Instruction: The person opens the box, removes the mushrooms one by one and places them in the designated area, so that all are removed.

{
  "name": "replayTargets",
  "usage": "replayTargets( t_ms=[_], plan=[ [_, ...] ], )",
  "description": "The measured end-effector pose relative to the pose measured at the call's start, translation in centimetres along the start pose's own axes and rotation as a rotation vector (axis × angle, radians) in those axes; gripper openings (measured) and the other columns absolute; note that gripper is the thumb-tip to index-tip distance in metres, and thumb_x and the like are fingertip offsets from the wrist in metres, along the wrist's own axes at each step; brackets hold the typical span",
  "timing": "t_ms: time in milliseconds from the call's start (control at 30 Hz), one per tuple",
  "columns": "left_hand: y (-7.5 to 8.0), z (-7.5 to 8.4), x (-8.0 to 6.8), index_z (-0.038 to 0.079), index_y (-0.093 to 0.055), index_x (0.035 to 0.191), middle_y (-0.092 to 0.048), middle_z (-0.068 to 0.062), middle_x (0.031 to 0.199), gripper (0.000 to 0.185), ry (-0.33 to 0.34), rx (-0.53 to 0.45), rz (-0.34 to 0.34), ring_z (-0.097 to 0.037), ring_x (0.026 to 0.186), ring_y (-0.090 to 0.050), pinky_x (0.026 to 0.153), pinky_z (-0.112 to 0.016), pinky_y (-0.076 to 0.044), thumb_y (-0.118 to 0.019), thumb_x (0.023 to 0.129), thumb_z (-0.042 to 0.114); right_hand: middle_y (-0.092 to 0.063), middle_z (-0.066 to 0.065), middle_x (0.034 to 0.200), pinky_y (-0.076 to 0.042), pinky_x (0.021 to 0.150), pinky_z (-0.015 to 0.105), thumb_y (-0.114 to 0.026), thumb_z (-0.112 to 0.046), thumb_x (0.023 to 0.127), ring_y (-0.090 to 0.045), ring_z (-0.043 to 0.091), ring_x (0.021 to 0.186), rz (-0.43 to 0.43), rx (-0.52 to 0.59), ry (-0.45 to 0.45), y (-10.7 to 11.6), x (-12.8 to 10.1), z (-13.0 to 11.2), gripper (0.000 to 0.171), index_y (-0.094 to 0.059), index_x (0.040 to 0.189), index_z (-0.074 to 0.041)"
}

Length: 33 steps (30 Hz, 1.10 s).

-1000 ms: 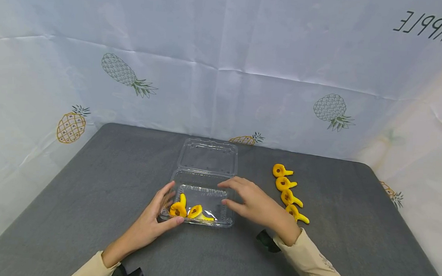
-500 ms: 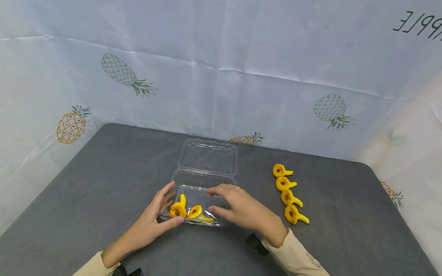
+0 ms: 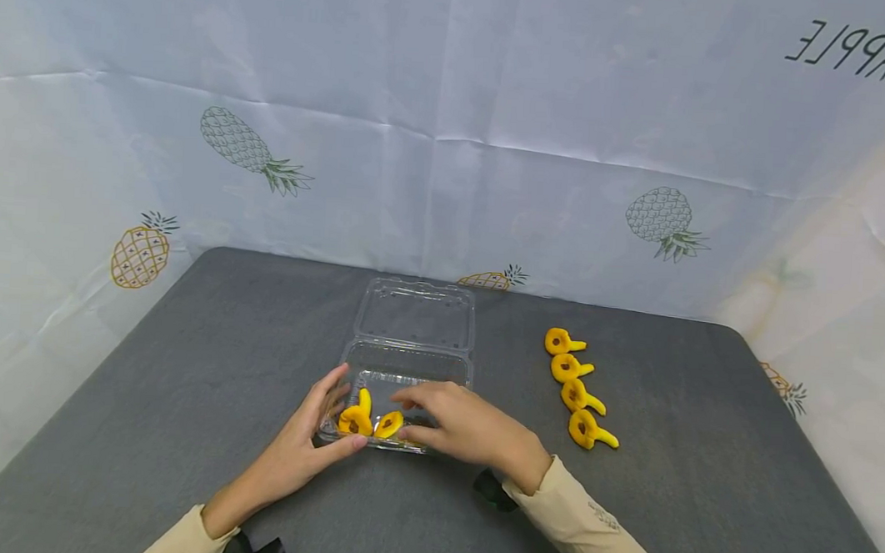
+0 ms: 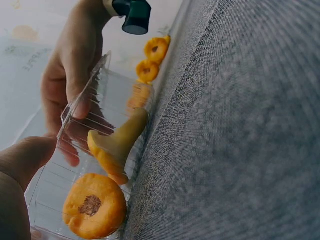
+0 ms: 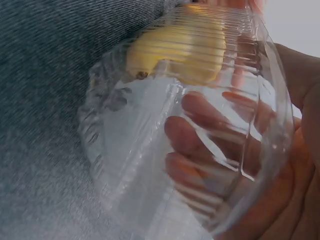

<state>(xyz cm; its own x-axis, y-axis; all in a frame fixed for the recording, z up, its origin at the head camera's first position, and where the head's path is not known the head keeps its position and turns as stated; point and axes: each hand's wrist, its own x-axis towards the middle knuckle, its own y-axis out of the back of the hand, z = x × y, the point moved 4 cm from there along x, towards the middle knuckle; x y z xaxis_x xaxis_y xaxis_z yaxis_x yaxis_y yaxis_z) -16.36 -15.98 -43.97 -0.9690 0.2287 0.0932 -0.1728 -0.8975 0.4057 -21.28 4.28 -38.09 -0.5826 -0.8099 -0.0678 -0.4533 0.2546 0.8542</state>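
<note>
Near edge: left hand (image 3: pixel 306 441) cups the box's (image 3: pixel 408 366) near-left corner, thumb along the front wall, fingers curled round the side. Right hand (image 3: pixel 465 428) is over the box's right half, fingers inside, thumb at the near wall; whether it pinches anything, can't tell.

Right wrist view alone shows the fingers (image 5: pixel 210 135) thru the clear ribbed wall, slightly apart, w/ a yellow piece just beyond. Left wrist view shows what the head view hides: pieces (image 4: pixel 95 205) rest vs. the front wall.

Counts: 2 pieces in the box (image 3: pixel 370 423), 4 in a row (image 3: pixel 575 388) on the table (image 3: pixel 183 363), right of the box. Lid (image 3: pixel 418 313) lies open, far side.
</note>
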Motion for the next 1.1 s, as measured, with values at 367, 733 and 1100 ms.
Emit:
replayTargets(
  t_ms=[367, 733, 1100],
  plan=[
    [-0.1, 0.0, 0.0, 0.012, -0.009, 0.159, -0.015, -0.020, 0.164, 0.089, 0.005, -0.007, 0.000, -0.044, 0.147, -0.029, 0.114, -0.060, -0.034, -0.068, 0.095, 0.026, -0.069, -0.003, 0.124, -0.056, 0.087, 0.021, -0.066, -0.028, 0.096, -0.066, 0.003, 0.103, -0.096, 0.054, -0.046, -0.6, 1.2, 0.3, 0.038, -0.064, 0.131, -0.014],
    [0.0, 0.0, 0.0, 0.014, -0.010, 0.160, -0.017, -0.020, 0.164, 0.088, -0.008, -0.013, 0.002, -0.044, 0.147, -0.029, 0.113, -0.059, -0.033, -0.068, 0.095, 0.025, -0.073, -0.005, 0.110, -0.054, 0.077, 0.015, -0.069, -0.019, 0.095, -0.064, -0.001, 0.087, -0.016, 0.028, -0.020, -0.3, 1.4, 0.5, 0.023, -0.072, 0.117, -0.015],
    [0.0, 0.0, 0.0, 0.015, -0.010, 0.159, -0.019, -0.021, 0.163, 0.089, 0.001, 0.000, 0.007, -0.044, 0.146, -0.031, 0.113, -0.061, -0.034, -0.069, 0.094, 0.026, -0.070, -0.004, 0.108, -0.056, 0.080, 0.021, -0.073, -0.028, 0.091, -0.065, 0.011, 0.096, 0.088, -0.064, -0.086, 0.0, 1.2, 0.8, 0.028, -0.071, 0.116, -0.015]
  ],
)
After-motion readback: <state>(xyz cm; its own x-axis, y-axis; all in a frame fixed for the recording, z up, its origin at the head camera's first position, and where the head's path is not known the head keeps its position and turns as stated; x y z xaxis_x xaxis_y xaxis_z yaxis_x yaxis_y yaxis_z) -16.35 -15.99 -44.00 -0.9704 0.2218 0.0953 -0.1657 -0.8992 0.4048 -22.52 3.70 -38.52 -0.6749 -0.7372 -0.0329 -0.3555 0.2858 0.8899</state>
